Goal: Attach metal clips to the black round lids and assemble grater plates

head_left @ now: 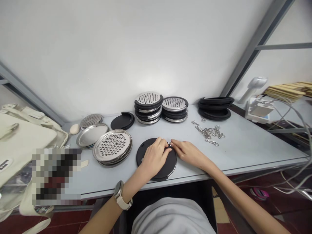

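A round black disc (168,167) lies flat near the table's front edge. Across its upper part rests my left hand (156,154), fingers bent and pressed together at the disc's upper right rim. My right hand (186,151) is at the same rim from the right, its fingers closed around a small metal clip (169,144). Whether the left fingertips also grip the clip is hidden. To the right lies a loose pile of metal clips (211,132). Left of the disc stands a stack of round metal grater plates (112,146).
Behind are two stacks of graters in black rims (148,105) (175,109), a black lid (122,121), and black rings (214,109) at the back right. A cream bag (24,139) hangs at the left; cables (302,123) are at the right.
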The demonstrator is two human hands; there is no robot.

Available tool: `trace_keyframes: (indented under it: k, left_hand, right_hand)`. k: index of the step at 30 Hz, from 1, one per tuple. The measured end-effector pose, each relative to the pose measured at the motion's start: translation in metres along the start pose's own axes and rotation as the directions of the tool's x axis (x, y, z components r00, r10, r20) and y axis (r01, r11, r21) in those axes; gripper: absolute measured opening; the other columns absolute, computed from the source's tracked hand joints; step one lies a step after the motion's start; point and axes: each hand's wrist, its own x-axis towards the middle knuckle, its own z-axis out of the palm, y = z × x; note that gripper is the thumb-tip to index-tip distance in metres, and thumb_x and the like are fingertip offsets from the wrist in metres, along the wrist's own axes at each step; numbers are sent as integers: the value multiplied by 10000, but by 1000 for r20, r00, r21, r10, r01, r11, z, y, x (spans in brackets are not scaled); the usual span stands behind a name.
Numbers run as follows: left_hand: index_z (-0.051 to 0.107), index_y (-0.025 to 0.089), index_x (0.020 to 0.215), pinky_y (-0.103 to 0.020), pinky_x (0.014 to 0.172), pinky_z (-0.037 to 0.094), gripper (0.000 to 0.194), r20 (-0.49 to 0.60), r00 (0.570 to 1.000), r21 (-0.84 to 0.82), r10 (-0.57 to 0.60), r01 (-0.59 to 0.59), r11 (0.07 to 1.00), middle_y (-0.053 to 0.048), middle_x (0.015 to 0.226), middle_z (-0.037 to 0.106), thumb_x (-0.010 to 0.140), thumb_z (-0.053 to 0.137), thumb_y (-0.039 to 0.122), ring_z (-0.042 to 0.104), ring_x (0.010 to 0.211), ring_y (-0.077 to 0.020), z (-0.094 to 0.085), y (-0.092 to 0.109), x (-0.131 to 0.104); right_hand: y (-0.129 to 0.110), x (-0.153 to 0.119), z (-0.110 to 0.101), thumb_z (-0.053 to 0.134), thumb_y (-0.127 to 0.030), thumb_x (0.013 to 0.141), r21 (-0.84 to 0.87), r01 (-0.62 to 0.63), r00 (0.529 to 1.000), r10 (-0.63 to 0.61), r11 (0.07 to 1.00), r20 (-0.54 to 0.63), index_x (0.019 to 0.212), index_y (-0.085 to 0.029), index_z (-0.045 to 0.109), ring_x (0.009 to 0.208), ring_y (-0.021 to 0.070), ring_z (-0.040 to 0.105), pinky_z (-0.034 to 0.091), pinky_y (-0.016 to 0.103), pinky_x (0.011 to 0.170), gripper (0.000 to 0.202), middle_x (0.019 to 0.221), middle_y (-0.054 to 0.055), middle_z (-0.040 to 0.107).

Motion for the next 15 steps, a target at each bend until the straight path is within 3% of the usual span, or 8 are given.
trace_keyframes:
  k: [15]
  left_hand:
    - [502,212,851,-281,729,447,62,13,1000,-13,-17,17,1000,-5,918,559,899,511,250,584,818,-162,-1,1,3]
  right_hand:
    - [-3,1,-8,329,-214,967,23,45,998,-46,999,43,834,-191,543,555,145,523,292,236,567,252,670,27,620]
